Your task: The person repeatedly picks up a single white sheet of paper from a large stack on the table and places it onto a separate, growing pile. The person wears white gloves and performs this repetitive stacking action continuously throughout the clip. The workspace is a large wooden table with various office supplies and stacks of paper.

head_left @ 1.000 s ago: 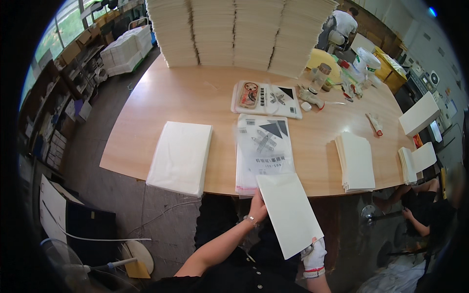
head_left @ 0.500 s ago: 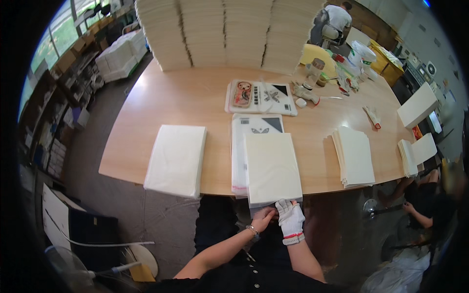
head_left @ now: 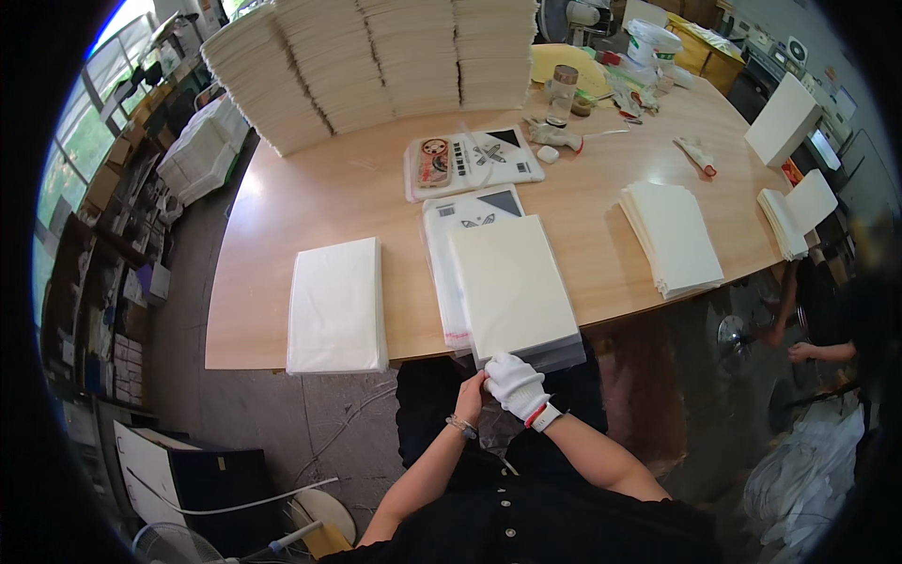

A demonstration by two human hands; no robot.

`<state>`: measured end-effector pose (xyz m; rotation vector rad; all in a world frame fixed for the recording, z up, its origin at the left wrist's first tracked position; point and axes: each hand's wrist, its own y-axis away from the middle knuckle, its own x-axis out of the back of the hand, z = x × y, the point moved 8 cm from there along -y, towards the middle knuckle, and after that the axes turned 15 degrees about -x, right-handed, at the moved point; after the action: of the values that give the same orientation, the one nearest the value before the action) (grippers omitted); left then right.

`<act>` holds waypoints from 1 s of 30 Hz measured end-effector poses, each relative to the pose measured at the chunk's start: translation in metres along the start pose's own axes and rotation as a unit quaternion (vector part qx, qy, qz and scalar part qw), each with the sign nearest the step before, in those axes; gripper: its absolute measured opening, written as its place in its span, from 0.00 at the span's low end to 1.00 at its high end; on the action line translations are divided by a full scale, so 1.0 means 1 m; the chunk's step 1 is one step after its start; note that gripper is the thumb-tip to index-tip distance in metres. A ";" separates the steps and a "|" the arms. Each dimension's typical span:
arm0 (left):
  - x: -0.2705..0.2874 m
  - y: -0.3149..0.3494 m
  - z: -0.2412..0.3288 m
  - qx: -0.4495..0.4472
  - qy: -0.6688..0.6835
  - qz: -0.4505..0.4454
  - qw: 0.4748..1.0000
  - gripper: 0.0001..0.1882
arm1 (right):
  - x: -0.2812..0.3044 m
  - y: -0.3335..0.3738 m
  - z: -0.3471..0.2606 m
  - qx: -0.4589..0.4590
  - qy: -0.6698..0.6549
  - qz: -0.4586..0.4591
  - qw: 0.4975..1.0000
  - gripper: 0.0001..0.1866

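A cream stack of paper [head_left: 517, 277] sits in a clear plastic bag [head_left: 554, 355], whose loose flap hangs over the table's near edge. My bare left hand [head_left: 470, 397] pinches the bag's near left corner. Right beside it, my right hand [head_left: 515, 385], in a white knitted glove, has its fingers closed on the same edge of the bag. Beneath the stack lies a pile of printed plastic bags [head_left: 442, 273] with a black corner and a moth-like drawing. To the left is a wrapped white paper stack [head_left: 336, 305].
Tall paper stacks [head_left: 376, 66] stand at the back of the wooden table [head_left: 249, 273]. A patterned phone [head_left: 434, 164] lies on more printed bags. Rightward are a loose cream pile [head_left: 672, 240], a glove [head_left: 695, 156] and a glass jar [head_left: 562, 94]. Another person's hand [head_left: 801, 352] shows at far right.
My hands have moved left along the bag's near edge to its left corner, the gloved one now close against the bare one. The whole view has turned and shifted.
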<state>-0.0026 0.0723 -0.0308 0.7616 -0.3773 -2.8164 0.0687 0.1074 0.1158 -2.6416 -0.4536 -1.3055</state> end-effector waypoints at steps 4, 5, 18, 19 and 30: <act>-0.002 0.010 0.022 0.029 0.021 0.088 0.995 0.23 | 0.055 0.001 0.071 -0.085 -0.177 -0.104 0.975 0.07; 0.007 0.012 0.031 -0.016 -0.019 0.069 0.997 0.21 | 0.085 0.005 0.112 -0.118 -0.195 -0.010 0.974 0.08; -0.035 0.036 0.127 -0.498 -0.660 -0.070 0.557 0.24 | 0.103 0.023 0.148 -0.108 -0.122 0.097 0.982 0.14; -0.046 0.037 0.133 -0.519 -0.666 -0.103 0.526 0.20 | 0.085 0.010 0.150 -0.203 -0.270 -0.006 0.941 0.14; -0.012 -0.013 0.122 -0.238 -0.512 -0.030 0.825 0.13 | 0.086 -0.025 0.128 -0.142 0.078 0.064 0.985 0.15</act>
<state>-0.0571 0.1106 0.0728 -0.9000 0.2392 -2.8968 0.2054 0.1836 0.1069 -2.7043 -0.0782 -1.6250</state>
